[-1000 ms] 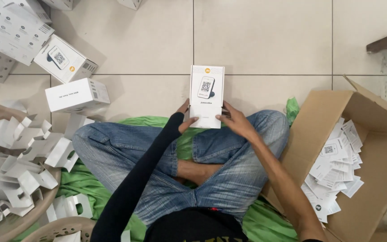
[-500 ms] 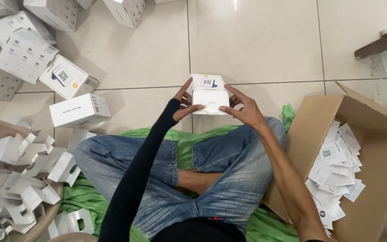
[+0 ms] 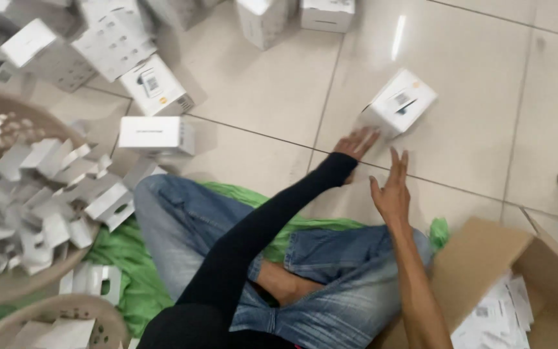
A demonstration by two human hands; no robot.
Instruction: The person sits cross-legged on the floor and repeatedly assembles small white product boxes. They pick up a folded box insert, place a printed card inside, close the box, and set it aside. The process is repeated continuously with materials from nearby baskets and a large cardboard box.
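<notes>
Item: small white box (image 3: 398,103), tilted on one edge on the tiled floor (image 3: 259,90), upper centre-right of frame. Left hand (image 3: 356,142) spread, fingertips at its lower corner; right hand (image 3: 392,190) open, empty, just below. Risk: the box may tip or skid off, being poorly supported. Containers: cardboard carton (image 3: 485,258), lower right, holding leaflets (image 3: 495,313); woven baskets (image 3: 40,278), left, holding white inserts (image 3: 40,207).
</notes>
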